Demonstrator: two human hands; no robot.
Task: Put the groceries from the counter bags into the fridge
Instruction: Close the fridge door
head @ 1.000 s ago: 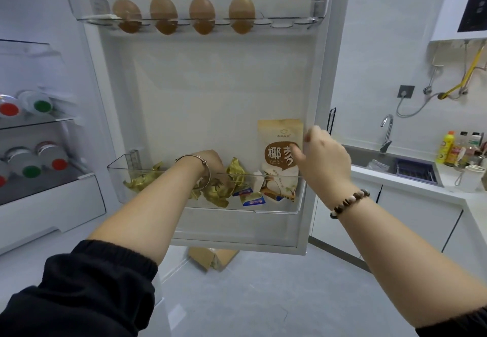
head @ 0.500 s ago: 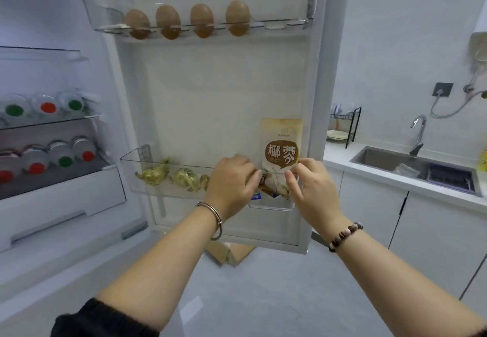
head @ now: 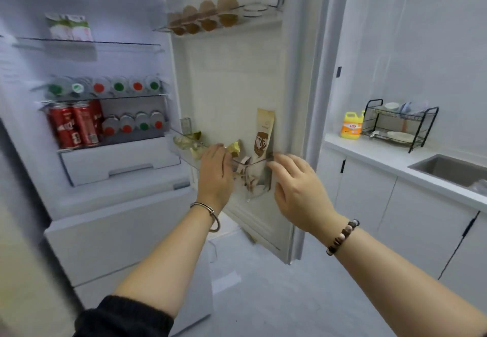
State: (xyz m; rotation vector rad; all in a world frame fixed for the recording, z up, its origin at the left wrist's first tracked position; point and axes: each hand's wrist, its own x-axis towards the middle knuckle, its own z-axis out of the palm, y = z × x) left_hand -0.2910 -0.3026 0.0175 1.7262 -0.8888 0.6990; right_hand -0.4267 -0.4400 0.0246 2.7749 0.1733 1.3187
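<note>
A clear plastic door bin (head: 248, 195) holds a tall tan stand-up pouch (head: 264, 136) between both hands, with gold-wrapped sweets (head: 234, 148) just past the left hand (head: 214, 176). That hand's fingers reach over the rim; I cannot tell its grip. The right hand (head: 297, 191) is loosely spread, fingertips at the bin's end, holding nothing. Brown eggs (head: 208, 10) sit in the door rack above. The white table (head: 369, 149) lies right of it.

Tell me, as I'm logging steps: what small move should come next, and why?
Probably draw both hands back: the pouch already stands in the door bin, the right hand holds nothing beside it, and the left hand is at the rim.
</note>
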